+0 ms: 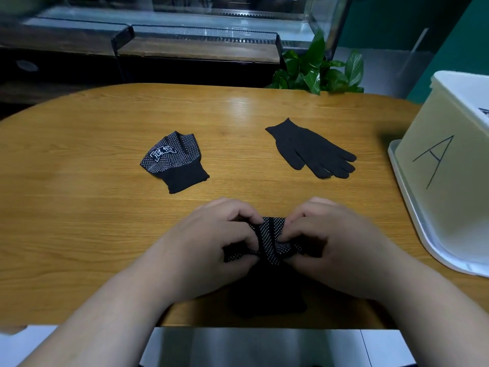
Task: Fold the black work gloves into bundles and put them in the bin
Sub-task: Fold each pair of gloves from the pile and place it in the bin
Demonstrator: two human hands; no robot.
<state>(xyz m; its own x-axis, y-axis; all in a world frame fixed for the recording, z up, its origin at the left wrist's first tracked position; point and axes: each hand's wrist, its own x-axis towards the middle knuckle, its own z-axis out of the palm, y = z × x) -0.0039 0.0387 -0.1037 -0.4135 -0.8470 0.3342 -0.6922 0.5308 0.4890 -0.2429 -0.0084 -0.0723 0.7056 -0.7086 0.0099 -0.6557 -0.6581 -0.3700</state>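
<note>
Both hands work a black glove with white dots (271, 241) near the front edge of the wooden table (105, 234). My left hand (211, 245) grips its left side with curled fingers, and my right hand (333, 242) pinches its right side. The glove's black cuff part hangs below between my wrists. A folded bundle of dotted gloves (173, 161) with a white logo lies at the middle left. A flat plain black glove (312, 151) lies at the middle right, fingers pointing right. The white bin (449, 181) marked "A" stands at the right edge.
The bin rests on a white tray or lid (412, 207). A green leafy plant (317, 70) stands behind the table's far edge. Dark counters with glass run along the back.
</note>
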